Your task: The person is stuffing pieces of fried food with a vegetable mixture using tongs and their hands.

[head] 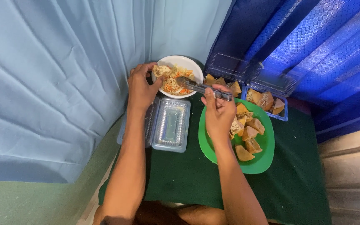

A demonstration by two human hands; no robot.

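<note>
A dark green cloth (180,175) covers the table, with a green plate (263,160) of fried tofu pieces (248,137) on the right and an empty clear plastic container (171,124) left of it. At the far edge stands a white bowl (196,68) of shredded vegetable filling (173,79). The left hand (141,87) pinches one tofu piece (161,71) over the bowl, while the right hand (219,112) grips metal tongs (201,87) reaching into the filling.

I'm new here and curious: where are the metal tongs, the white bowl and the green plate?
metal tongs (201,88), head view, middle of arms.
round white bowl (196,69), head view, right rim.
round green plastic plate (260,163), head view, bare lower rim.
</note>
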